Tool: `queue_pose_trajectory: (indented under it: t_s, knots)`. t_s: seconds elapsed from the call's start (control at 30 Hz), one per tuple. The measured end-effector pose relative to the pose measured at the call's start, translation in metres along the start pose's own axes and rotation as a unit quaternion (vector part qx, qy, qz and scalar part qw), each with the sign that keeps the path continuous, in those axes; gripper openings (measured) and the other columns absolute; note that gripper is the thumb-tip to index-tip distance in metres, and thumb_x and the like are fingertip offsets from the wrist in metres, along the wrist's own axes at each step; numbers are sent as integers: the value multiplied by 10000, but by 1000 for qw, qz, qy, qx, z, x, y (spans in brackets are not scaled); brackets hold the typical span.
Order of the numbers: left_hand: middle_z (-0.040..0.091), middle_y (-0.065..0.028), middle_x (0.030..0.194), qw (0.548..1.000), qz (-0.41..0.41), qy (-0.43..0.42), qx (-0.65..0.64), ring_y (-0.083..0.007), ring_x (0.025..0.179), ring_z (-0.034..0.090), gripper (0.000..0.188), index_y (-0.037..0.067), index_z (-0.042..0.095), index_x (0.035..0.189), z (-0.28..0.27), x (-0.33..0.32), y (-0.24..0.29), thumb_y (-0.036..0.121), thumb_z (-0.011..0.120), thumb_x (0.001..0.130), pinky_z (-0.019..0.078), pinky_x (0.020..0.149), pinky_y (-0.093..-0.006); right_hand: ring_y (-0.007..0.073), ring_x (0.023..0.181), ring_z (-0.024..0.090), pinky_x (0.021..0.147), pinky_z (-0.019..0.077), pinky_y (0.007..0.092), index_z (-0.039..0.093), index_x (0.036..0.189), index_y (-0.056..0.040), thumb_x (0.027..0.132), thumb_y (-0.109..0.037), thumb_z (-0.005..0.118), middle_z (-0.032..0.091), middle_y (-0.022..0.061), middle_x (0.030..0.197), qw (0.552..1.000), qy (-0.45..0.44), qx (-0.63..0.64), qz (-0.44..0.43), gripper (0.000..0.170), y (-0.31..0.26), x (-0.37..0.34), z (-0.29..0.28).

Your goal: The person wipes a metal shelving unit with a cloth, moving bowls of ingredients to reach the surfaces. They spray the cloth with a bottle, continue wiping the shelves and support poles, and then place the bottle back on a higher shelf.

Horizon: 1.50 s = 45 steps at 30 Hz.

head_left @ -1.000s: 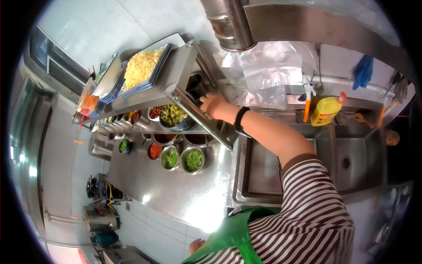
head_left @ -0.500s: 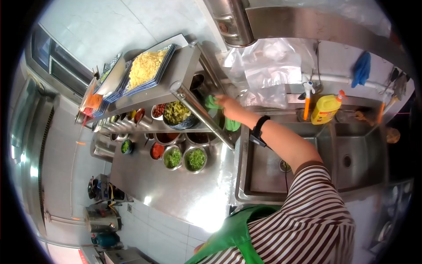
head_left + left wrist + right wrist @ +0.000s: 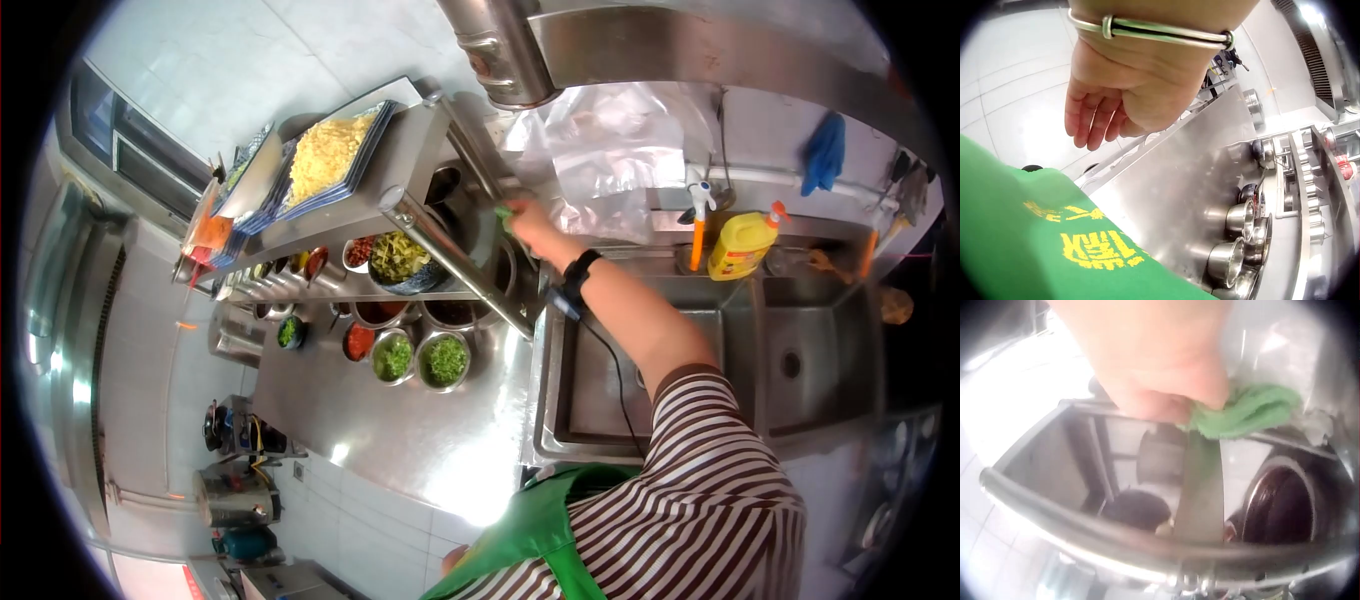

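- A steel shelf [image 3: 405, 150] stood on a steel tabletop [image 3: 400, 430], one end of it turned toward a double-basin sink [image 3: 600, 400].
- The right hand [image 3: 535, 228] was just beside that end of the shelf, near its posts, with its fingers curled round a green cloth [image 3: 1254, 412].
- The green cloth was bunched up beside the shelf end, part of it poking out past the fingers. From the right wrist it overlapped a pale flat strip [image 3: 1200, 494]; whether the two touched could not be told, since that view was blurred.
- The left hand [image 3: 1129, 87] hung well apart from the shelf, close to a green apron [image 3: 1029, 250] with yellow lettering, its fingers loose and slightly bent.
- The hands were well apart from each other. A silvery bracelet [image 3: 1107, 26] circled the left wrist, and a dark wristband [image 3: 577, 275] the right.
- On top of the shelf sat a stack of blue-edged trays [image 3: 374, 147] bearing a heap of chopped yellow food [image 3: 328, 155].
- On the shelf's lower level, near the same end, stood a dark bowl of olive-green chopped vegetables [image 3: 400, 255].
- In front of the shelf, on the tabletop, were two steel pots [image 3: 1225, 262] holding chopped greens [image 3: 444, 361].
- Clear plastic bags [image 3: 610, 165] hung beyond the shelf end; a yellow bottle [image 3: 740, 250] stood farther off from the shelf, behind the sink.
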<state>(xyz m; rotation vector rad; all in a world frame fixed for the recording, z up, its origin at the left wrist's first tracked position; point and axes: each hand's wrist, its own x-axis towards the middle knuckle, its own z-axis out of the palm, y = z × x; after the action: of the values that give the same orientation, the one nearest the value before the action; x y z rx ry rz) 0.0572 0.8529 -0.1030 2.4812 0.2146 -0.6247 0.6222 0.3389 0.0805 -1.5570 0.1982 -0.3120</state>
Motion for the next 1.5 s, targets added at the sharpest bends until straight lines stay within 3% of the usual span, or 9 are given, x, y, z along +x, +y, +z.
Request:
queue_pose_trajectory:
  t_s: [0.37, 0.43, 0.8, 0.87, 0.9, 1.27, 1.33, 1.37, 1.5]
  knots:
    - [717, -195, 1029, 998, -8, -53, -40, -283, 921, 708, 410, -106, 576, 1216, -24, 41, 37, 208, 610, 954, 588, 824, -345, 294, 1265, 577, 1045, 449, 325, 536, 1387, -41, 951, 5, 480, 546, 184, 1426, 985, -112, -64, -113, 442, 7, -148, 10]
    - [710, -173, 957, 892, -205, -22, -403, -281, 837, 703, 337, -82, 601, 1181, -27, 75, 39, 167, 575, 956, 602, 786, -351, 292, 1202, 616, 1009, 472, 338, 564, 1357, -34, 951, -13, 509, 573, 182, 1398, 981, -84, -64, -163, 411, 18, -151, 9]
    - [685, -159, 885, 808, -264, 23, -526, -263, 803, 682, 240, -64, 627, 1108, -37, 50, 75, 88, 558, 936, 591, 746, -350, 390, 965, 635, 844, 498, 452, 662, 990, -29, 840, -121, 688, 673, 204, 976, 973, 138, -76, -166, 178, 29, -13, 37]
    - [713, -173, 971, 989, -42, 23, -139, -281, 854, 700, 256, -67, 647, 1099, -37, 24, 52, 124, 591, 938, 578, 771, -346, 426, 964, 616, 837, 490, 476, 665, 966, -41, 839, -128, 687, 664, 216, 968, 962, 185, -80, -186, 156, 29, 16, 38]
    - [727, -180, 1014, 994, 76, 18, 73, -291, 879, 709, 266, -69, 658, 1094, -36, 9, 42, 142, 608, 939, 572, 784, -344, 427, 961, 616, 834, 489, 479, 662, 975, -42, 845, -138, 688, 664, 219, 969, 966, 181, -71, -168, 164, 24, 23, 38]
    - [730, -132, 1080, 996, 46, 1, 81, -268, 914, 705, 353, -34, 644, 1188, 2, 3, -20, 198, 643, 922, 560, 845, -349, 363, 954, 638, 828, 485, 420, 618, 1017, -41, 876, -141, 688, 663, 189, 968, 986, 63, -26, -151, 187, 24, -78, 39]
    - [724, -151, 1044, 953, -141, 32, -266, -275, 884, 704, 358, -49, 622, 1207, -9, 30, 5, 177, 627, 929, 575, 802, -349, 341, 939, 643, 816, 487, 411, 618, 1019, -42, 871, -146, 698, 665, 177, 957, 992, 3, 16, -122, 198, 27, -89, 31]
    - [717, -176, 1009, 811, -264, 51, -520, -282, 860, 704, 357, -67, 601, 1218, -22, 46, 37, 155, 609, 938, 589, 760, -347, 320, 924, 647, 804, 489, 401, 617, 1021, -43, 866, -152, 707, 666, 164, 947, 992, -53, 59, -93, 209, 28, -94, 26]
    - [696, -203, 1006, 827, -223, 54, -513, -301, 893, 702, 325, -86, 566, 1223, -42, 78, 67, 120, 537, 974, 604, 748, -364, 240, 837, 633, 753, 496, 373, 615, 978, -40, 850, -179, 730, 650, 108, 878, 992, -112, -1, -53, 222, 54, -123, 0]
